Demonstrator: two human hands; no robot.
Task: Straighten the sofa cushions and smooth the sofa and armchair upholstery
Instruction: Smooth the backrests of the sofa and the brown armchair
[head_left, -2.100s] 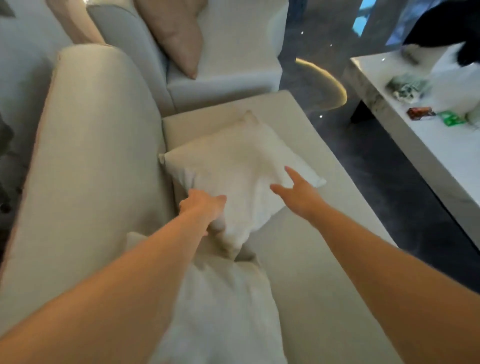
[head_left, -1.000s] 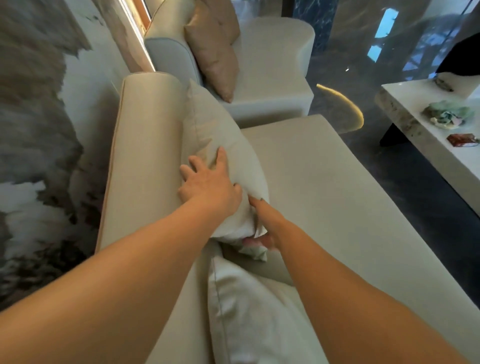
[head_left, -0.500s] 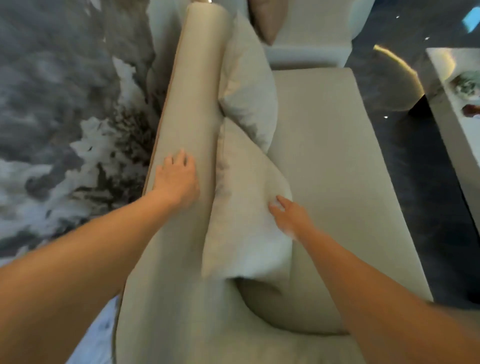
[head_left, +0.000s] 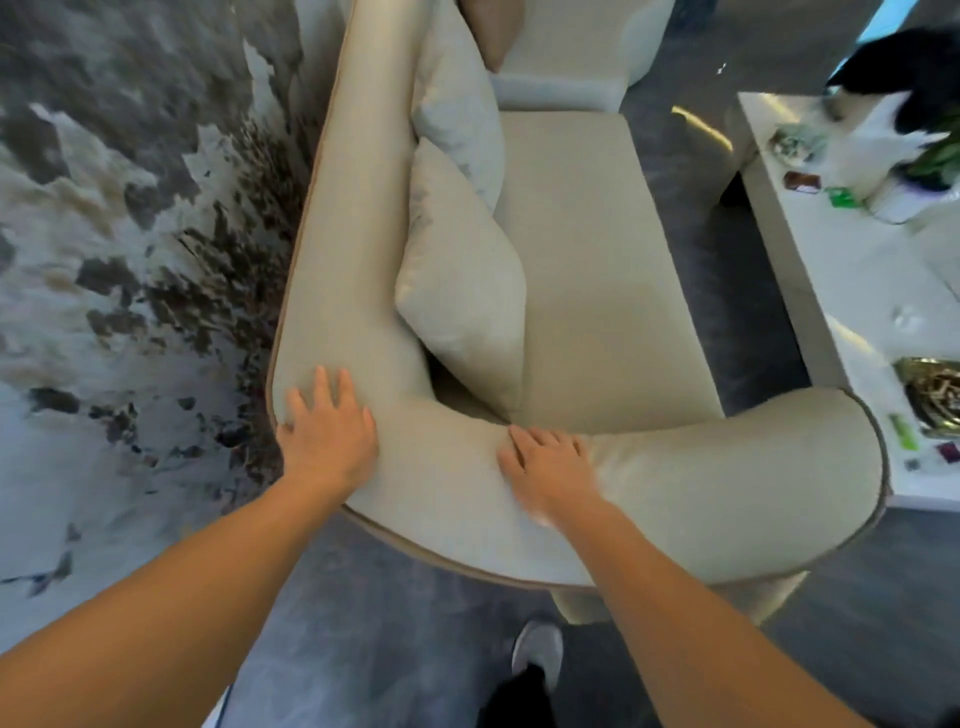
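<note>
I look down on a beige sofa (head_left: 597, 270) from its near end. Two cream cushions lean upright against the backrest: the near cushion (head_left: 467, 291) and the far cushion (head_left: 457, 109) behind it. My left hand (head_left: 327, 431) lies flat, fingers spread, on the rounded corner where backrest meets armrest. My right hand (head_left: 545, 462) presses flat on the top of the near armrest (head_left: 727, 478). Neither hand holds anything. An armchair (head_left: 566, 57) with a tan cushion (head_left: 488, 31) stands beyond the sofa's far end.
A white coffee table (head_left: 831, 260) with small items stands to the right of the sofa, with a narrow dark floor gap between. A patterned marble wall (head_left: 130, 208) runs close behind the backrest. My shoe (head_left: 537, 649) is on the floor below the armrest.
Both hands left the cushions, which now lean upright on the backrest. I moved back to the sofa's end; the left hand slid down the backrest and the right hand went onto the armrest.
</note>
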